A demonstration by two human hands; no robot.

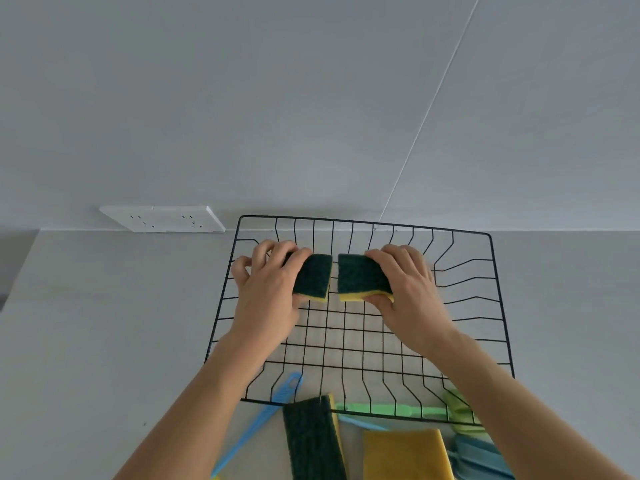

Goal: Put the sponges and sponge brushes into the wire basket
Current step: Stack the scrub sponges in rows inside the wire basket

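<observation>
Two sponges are held side by side over the far half of the wire basket.

The left sponge is clasped in the left hand's curled grip; the right sponge is pinched by the right hand. On the desk at the near rim lie another sponge, a blue brush and a green brush.

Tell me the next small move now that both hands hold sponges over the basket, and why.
Probably lower both and let go. The left hand and right hand each grip a green-and-yellow sponge, left sponge and right sponge, over the far end of the wire basket. More sponges and sponge brushes wait at the near edge.
</observation>
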